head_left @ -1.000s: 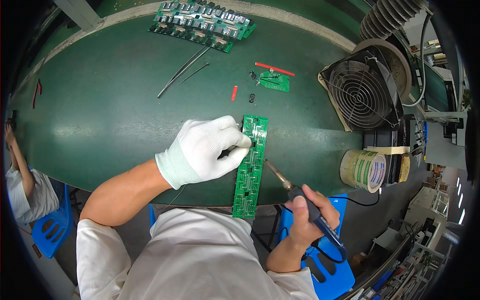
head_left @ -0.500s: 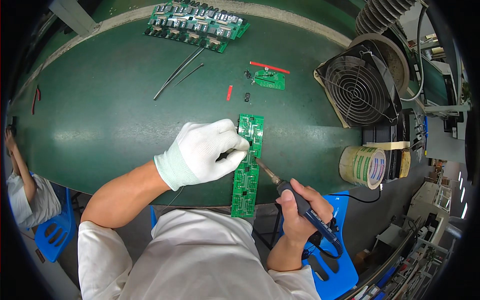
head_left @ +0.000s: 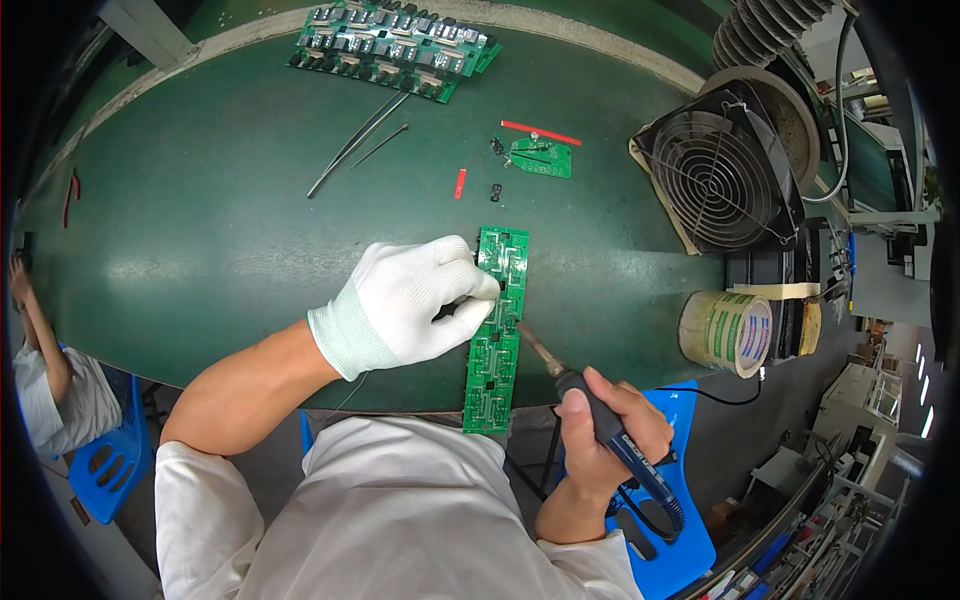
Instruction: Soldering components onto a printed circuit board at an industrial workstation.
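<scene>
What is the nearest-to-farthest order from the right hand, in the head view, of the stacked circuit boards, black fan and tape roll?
1. Tape roll, up and right of the right hand.
2. Black fan, beyond the tape roll.
3. Stacked circuit boards, top, left of centre.

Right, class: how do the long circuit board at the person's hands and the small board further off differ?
The long board is a narrow strip; the small board is far shorter and stubbier.
The long board runs away from the person, while the small board lies crosswise.
The left hand is over the long board's left side; no hand is at the small board.
Both are green.
</scene>
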Demonstrator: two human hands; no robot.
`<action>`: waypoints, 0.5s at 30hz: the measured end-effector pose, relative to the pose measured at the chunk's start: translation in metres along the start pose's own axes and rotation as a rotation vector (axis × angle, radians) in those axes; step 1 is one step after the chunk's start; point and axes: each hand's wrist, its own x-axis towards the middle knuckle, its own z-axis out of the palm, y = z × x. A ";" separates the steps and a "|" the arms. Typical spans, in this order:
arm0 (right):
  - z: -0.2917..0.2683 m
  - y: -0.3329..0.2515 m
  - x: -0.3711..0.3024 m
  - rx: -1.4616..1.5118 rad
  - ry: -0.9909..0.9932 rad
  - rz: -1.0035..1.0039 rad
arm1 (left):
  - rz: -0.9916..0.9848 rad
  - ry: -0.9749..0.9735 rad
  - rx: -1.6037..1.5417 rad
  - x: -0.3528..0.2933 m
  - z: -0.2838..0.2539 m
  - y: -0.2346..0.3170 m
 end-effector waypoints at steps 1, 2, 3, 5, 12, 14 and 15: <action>0.000 0.000 0.000 0.000 0.000 0.000 | 0.000 0.000 0.000 0.000 0.000 0.000; 0.001 0.001 0.000 0.007 0.007 0.001 | 0.001 -0.003 -0.002 0.000 0.000 0.001; 0.002 0.002 -0.001 0.014 0.013 0.003 | 0.002 -0.005 -0.004 0.000 -0.001 0.001; 0.003 0.004 -0.001 0.026 0.027 0.005 | 0.003 -0.010 -0.010 0.001 -0.001 0.002; 0.008 0.002 -0.002 -0.013 0.015 0.028 | 0.028 -0.018 0.010 0.000 0.000 0.001; 0.008 0.001 -0.001 -0.030 -0.001 0.000 | 0.031 -0.017 0.012 -0.001 0.000 0.000; 0.008 0.000 -0.001 -0.039 -0.008 -0.014 | 0.033 -0.016 0.014 -0.001 0.000 0.000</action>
